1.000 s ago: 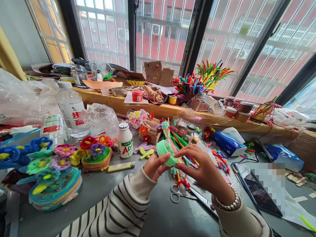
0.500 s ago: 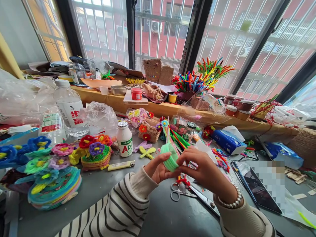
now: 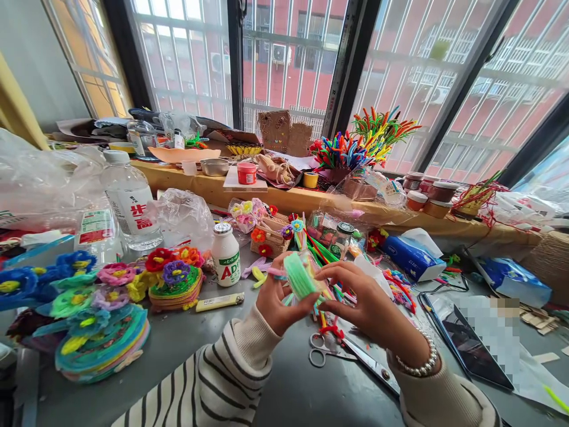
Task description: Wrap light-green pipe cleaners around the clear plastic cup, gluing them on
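My left hand [image 3: 272, 302] is closed around a mint-green fuzzy ring [image 3: 299, 276], which looks like coiled pipe cleaner and stands tilted above the table. A clear, shiny surface shows behind its green band; I cannot make out what it is. On the ring's right side hovers my right hand [image 3: 367, 299], its thumb and fingers curved and apart. Its fingertips are close to the ring, and contact cannot be told. Below the hands lie small scissors [image 3: 319, 350] and a larger pair of scissors [image 3: 373, 365]. Loose pipe cleaners [image 3: 326, 249] lie behind the ring.
At the left stand pipe-cleaner flowers on round bases [image 3: 104, 338], a white bottle [image 3: 226, 255] and a large water bottle [image 3: 131, 207]. A lighter [image 3: 220, 301] lies nearby. A phone or tablet [image 3: 471, 344] and tissue packs [image 3: 411, 258] are at the right. Behind runs a crowded ledge [image 3: 293, 198].
The green ring has turned, so more of its banded side faces me. My left fingers have shifted to wrap its left side. My right fingers have spread and moved slightly off it.
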`<state>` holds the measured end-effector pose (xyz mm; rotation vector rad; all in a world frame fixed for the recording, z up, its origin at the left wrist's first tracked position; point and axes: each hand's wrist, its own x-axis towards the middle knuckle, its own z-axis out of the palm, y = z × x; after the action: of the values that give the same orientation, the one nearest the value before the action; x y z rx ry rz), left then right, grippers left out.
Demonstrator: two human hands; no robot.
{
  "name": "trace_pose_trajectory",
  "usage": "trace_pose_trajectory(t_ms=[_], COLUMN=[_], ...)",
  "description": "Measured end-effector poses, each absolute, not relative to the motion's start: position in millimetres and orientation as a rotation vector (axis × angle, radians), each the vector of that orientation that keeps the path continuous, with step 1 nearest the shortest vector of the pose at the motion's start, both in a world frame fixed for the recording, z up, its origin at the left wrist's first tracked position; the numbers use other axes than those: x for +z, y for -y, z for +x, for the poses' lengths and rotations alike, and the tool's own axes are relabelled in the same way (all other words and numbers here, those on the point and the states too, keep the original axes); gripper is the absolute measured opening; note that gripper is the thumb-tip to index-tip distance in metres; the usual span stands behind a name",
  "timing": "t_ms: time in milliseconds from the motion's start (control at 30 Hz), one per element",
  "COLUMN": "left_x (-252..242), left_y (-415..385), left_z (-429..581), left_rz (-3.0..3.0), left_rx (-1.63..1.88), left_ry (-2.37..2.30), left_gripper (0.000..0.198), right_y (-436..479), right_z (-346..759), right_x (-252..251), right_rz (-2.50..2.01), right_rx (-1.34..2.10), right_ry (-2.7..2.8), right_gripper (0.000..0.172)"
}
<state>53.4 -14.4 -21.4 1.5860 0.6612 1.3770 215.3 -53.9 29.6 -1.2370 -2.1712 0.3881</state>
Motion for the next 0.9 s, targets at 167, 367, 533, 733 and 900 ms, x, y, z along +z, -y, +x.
trace_pose_trajectory(t_ms=[167, 367, 533, 733, 900], left_x=[-22.5, -25.4, -23.9, -20.2, -21.9], left_y=[16.7, 18.0, 19.9, 21.8, 22.2], left_z=[49.3, 46.0, 46.1, 47.3, 48.8], left_rz=[2.319, 2.547, 2.638, 2.699, 2.674], left_rx=[1.829, 1.917, 1.885, 1.93, 1.896], left_ry=[-0.641, -0.58, -0.62, -0.652, -0.685], left_gripper=[0.071, 0.068, 0.076, 0.071, 0.072], right_y=[57.6, 62.3, 64.5, 67.7, 67.7], right_z=[223.5, 226.5, 221.1, 215.2, 213.7], right_x=[34.8, 47.4, 49.0, 48.5, 49.2], right_rz=[-1.172, -0.998, -1.008, -1.077, -1.119], right_rx=[0.536, 0.78, 0.921, 0.944, 1.025], right_ry=[2.163, 2.028, 1.932, 1.919, 1.84], right_gripper=[0.049, 0.022, 0.018, 0.018, 0.019])
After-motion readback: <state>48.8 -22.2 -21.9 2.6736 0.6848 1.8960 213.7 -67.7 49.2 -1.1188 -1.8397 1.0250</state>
